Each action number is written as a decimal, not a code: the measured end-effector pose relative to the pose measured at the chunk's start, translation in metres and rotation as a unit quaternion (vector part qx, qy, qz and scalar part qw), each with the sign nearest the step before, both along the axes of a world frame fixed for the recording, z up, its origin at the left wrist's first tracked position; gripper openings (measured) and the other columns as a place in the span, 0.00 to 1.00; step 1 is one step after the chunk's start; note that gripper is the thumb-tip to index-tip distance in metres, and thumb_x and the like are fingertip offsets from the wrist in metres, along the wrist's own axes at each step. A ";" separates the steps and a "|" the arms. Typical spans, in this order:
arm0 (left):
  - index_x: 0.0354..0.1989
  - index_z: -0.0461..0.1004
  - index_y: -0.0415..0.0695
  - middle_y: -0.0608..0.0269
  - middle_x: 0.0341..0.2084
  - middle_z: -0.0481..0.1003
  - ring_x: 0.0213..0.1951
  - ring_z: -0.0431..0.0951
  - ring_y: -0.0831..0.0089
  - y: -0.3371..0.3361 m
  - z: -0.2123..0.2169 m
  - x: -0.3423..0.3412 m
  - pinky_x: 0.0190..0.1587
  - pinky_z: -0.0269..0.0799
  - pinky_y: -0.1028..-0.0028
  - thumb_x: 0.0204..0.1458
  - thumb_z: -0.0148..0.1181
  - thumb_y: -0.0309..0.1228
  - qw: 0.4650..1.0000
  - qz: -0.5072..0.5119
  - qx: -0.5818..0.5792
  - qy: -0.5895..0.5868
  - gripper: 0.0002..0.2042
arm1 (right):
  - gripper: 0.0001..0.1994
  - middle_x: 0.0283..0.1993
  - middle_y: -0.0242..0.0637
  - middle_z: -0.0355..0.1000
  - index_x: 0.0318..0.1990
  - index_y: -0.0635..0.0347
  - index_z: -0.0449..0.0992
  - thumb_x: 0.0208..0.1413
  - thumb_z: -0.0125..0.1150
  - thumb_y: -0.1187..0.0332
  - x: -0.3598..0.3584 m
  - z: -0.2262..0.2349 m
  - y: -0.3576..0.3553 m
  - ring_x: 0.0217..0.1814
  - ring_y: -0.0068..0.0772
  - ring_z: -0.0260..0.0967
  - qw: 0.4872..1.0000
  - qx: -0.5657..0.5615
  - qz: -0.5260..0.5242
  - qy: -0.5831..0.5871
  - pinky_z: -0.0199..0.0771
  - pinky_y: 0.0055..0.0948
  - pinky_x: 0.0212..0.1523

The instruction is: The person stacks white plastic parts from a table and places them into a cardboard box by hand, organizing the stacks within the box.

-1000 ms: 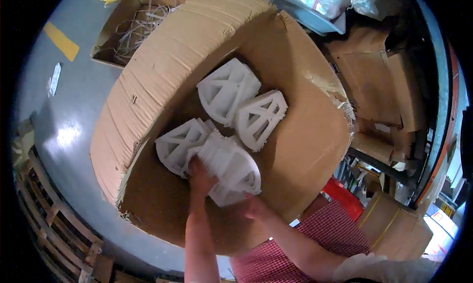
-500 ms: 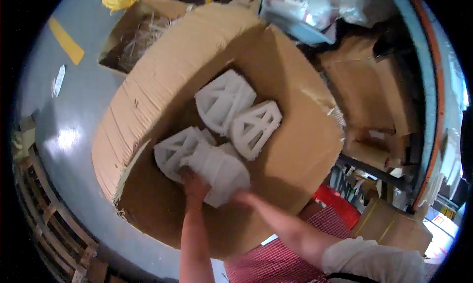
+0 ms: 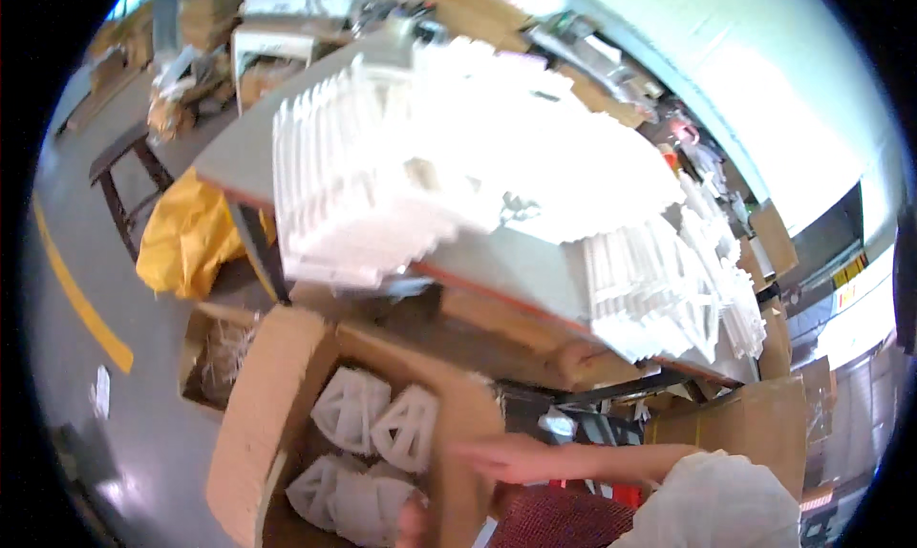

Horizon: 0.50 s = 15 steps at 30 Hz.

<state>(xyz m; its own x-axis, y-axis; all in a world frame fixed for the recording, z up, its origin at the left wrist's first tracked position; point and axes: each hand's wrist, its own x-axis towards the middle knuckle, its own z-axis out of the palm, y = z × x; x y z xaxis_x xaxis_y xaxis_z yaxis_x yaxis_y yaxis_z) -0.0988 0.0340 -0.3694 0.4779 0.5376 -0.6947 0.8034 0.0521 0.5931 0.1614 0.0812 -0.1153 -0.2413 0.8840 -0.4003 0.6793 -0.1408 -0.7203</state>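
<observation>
A deep cardboard box (image 3: pixel 468 381) holds several white bundles with rounded sides and triangular cut-outs. Two of them, an upper-left bundle (image 3: pixel 351 410) and a slimmer bundle (image 3: pixel 406 429), lie side by side toward the far end. Nearer to me, a white bundle (image 3: pixel 368 508) rests against another one. My left hand (image 3: pixel 413 521) shows only in part at the lower edge, beside that near bundle; its fingers are blurred, so its grip is unclear. Over the box's right wall my right hand (image 3: pixel 511 457) reaches with fingers stretched out, holding nothing.
Behind the box stands a grey table (image 3: pixel 535 271) bearing a large white stack (image 3: pixel 353 185) and another stack of white pieces (image 3: pixel 650 285). A yellow bag (image 3: pixel 191 238) and a small carton of shreds (image 3: pixel 224 357) sit at left. Another carton (image 3: pixel 764 433) stands at right.
My view has lifted from the box to the table. My right hand has come off the near bundle and over the box wall; the bundle lies among the others.
</observation>
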 end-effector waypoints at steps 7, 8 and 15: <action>0.53 0.69 0.35 0.53 0.46 0.73 0.48 0.73 0.67 0.093 0.188 0.124 0.51 0.66 0.73 0.57 0.52 0.24 0.865 0.320 -0.028 -0.384 0.15 | 0.13 0.47 0.39 0.75 0.50 0.62 0.74 0.64 0.50 0.66 0.072 0.288 0.030 0.47 0.30 0.74 0.975 -0.070 -0.049 0.205 0.72 0.26 0.49; 0.51 0.69 0.36 0.56 0.45 0.73 0.47 0.73 0.69 0.109 0.232 0.138 0.51 0.67 0.73 0.57 0.51 0.22 0.788 0.368 -0.095 -0.484 0.13 | 0.13 0.46 0.40 0.75 0.49 0.64 0.73 0.64 0.50 0.65 0.086 0.297 0.036 0.46 0.30 0.74 0.970 -0.056 -0.145 0.187 0.74 0.27 0.49; 0.58 0.59 0.37 0.56 0.49 0.68 0.49 0.68 0.69 0.191 0.420 0.186 0.55 0.62 0.70 0.55 0.51 0.19 0.691 0.272 0.251 -0.621 0.21 | 0.29 0.61 0.54 0.61 0.62 0.67 0.56 0.63 0.48 0.53 0.130 0.250 0.072 0.60 0.49 0.64 0.834 -0.094 -0.328 0.433 0.69 0.49 0.58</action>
